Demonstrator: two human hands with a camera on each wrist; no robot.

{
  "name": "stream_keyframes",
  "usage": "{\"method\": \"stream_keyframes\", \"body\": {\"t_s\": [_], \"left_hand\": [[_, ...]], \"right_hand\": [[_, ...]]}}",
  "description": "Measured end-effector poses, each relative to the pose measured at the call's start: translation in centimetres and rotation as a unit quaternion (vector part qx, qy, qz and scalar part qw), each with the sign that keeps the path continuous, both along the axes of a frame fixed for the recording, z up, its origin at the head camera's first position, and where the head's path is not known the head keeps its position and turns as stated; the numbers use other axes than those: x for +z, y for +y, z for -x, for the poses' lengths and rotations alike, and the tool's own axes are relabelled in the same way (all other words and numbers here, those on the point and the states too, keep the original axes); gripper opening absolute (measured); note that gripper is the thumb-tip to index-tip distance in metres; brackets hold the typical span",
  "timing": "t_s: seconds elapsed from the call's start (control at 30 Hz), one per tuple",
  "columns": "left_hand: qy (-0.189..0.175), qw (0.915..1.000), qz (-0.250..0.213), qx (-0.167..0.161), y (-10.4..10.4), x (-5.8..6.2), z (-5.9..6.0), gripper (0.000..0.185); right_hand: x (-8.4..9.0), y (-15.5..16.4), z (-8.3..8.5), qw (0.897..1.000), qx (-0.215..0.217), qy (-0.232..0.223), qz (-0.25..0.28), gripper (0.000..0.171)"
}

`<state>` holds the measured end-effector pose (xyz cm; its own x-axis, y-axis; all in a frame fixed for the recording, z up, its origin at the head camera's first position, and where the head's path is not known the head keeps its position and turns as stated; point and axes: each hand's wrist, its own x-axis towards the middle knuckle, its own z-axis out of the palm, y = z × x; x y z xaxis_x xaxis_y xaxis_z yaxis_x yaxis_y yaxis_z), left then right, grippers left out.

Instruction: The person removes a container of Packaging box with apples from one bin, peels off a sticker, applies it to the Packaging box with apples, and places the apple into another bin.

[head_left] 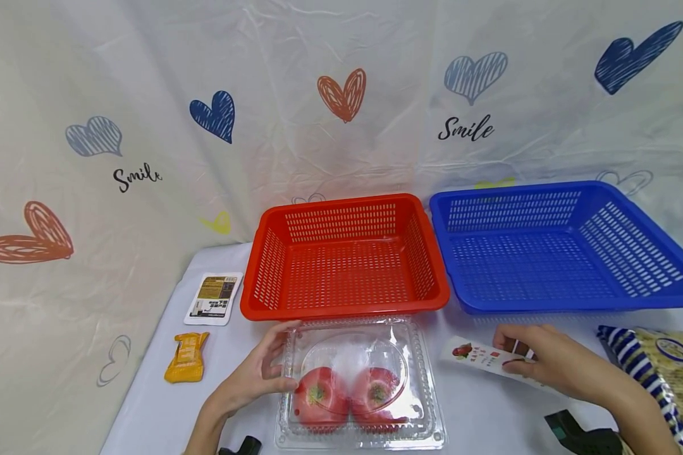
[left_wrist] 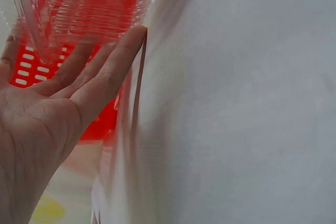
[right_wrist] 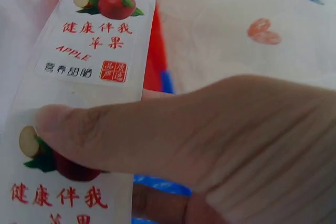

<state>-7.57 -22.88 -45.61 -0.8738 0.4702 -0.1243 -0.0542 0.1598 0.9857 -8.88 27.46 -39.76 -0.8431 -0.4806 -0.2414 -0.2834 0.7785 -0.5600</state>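
Your left hand (head_left: 256, 373), fingers spread, is pressing the clear clamshell (head_left: 360, 385) on the white bench (head_left: 148, 404). Your right hand (head_left: 546, 360) is pinching an apple label strip (head_left: 478, 357); beyond both hands, red (head_left: 341, 309) and blue (head_left: 546, 303) baskets are sitting before a heart-printed curtain (head_left: 341, 95).

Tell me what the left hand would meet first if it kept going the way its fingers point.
The left hand already touches the clear box; pushing on, its fingers would probably press that box's side wall.

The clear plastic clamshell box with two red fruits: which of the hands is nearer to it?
Left. The left hand touches the clear plastic clamshell box at its left edge; the right hand is apart, to its right.
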Motion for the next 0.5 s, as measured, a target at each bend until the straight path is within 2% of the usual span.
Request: {"method": "stream_keyframes", "body": {"t_s": [0.2,0.3,0.43,0.5], "left_hand": [[0.003,1.0,0.0,0.003,0.0,0.0,0.0,0.085],[0.004,1.0,0.0,0.003,-0.1,0.0,0.0,0.085],[-0.001,1.0,0.0,0.003,-0.1,0.0,0.0,0.085],[-0.005,1.0,0.001,0.004,-0.1,-0.1,0.0,0.084]], "right_hand": [[1.4,-1.0,-0.7,0.997,0.033,0.042,0.064,0.018],[1.7,-1.5,-1.0,0.988,0.046,0.09,0.118,0.023],[2.5,-2.8,-1.1,0.975,0.021,0.147,0.169,0.029],[3.2,-3.5,-1.0,0.97,0.0,0.153,0.187,0.03]]}}
